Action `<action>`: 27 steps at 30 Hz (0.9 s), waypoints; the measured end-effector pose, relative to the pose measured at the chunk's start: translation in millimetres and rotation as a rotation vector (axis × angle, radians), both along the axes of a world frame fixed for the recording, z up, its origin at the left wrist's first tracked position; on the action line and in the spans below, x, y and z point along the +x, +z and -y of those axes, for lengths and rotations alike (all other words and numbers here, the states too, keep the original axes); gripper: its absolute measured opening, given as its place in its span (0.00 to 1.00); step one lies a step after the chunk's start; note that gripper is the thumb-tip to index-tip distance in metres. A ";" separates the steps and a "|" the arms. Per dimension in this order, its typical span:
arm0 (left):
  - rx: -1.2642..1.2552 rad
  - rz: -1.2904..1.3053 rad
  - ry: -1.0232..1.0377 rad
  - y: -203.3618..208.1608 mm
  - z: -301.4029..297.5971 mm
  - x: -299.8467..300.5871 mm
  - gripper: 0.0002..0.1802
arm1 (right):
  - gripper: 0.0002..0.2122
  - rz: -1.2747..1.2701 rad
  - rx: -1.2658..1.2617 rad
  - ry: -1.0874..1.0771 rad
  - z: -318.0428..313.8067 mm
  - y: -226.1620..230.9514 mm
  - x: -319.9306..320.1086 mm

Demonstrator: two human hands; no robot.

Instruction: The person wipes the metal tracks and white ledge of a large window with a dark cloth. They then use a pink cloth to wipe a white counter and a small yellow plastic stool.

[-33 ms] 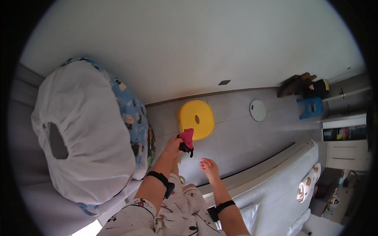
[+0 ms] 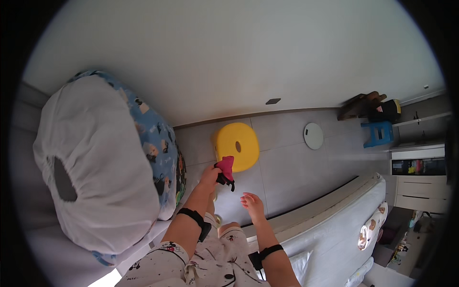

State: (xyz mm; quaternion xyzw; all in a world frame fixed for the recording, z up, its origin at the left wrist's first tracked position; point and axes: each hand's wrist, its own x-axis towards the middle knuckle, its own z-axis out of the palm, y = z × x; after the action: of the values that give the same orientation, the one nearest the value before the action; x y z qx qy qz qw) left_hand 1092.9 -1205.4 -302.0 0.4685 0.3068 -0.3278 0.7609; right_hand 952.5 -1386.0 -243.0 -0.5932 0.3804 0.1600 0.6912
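Observation:
My left hand (image 2: pixel 210 177) is closed around a small pink and black cloth piece (image 2: pixel 225 165), whose exact kind I cannot make out. A black strap or strip dangles from its lower end. From above, the cloth overlaps the near edge of a yellow plastic stool (image 2: pixel 239 141) with an oval hole in its seat. To the right and slightly nearer, my right hand (image 2: pixel 253 204) is held in the air with loosely curved fingers apart and nothing in it. A black band with a small device circles each forearm.
A large white fabric-covered bundle (image 2: pixel 103 167) with blue patterned cloth stands at left. A round white scale (image 2: pixel 313 136) lies on the grey tiles by the wall. Farther right is a blue stool (image 2: pixel 378 134). A bed (image 2: pixel 330 229) runs along the right side.
The whole view has shifted very slightly. Both hands keep nearly the same pose, and the pink and black cloth stays in my left hand.

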 end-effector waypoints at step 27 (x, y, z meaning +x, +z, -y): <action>1.521 0.729 -0.259 -234.0 144.1 191.6 0.25 | 0.09 -0.370 0.301 -0.131 146.5 -204.2 31.5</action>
State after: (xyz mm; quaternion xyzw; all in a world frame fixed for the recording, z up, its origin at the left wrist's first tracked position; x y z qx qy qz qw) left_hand 1284.5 -1349.5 -535.9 0.9596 0.1233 0.0543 0.2469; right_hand 984.0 -1532.4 -447.2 -0.4184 0.5100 0.2754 0.6993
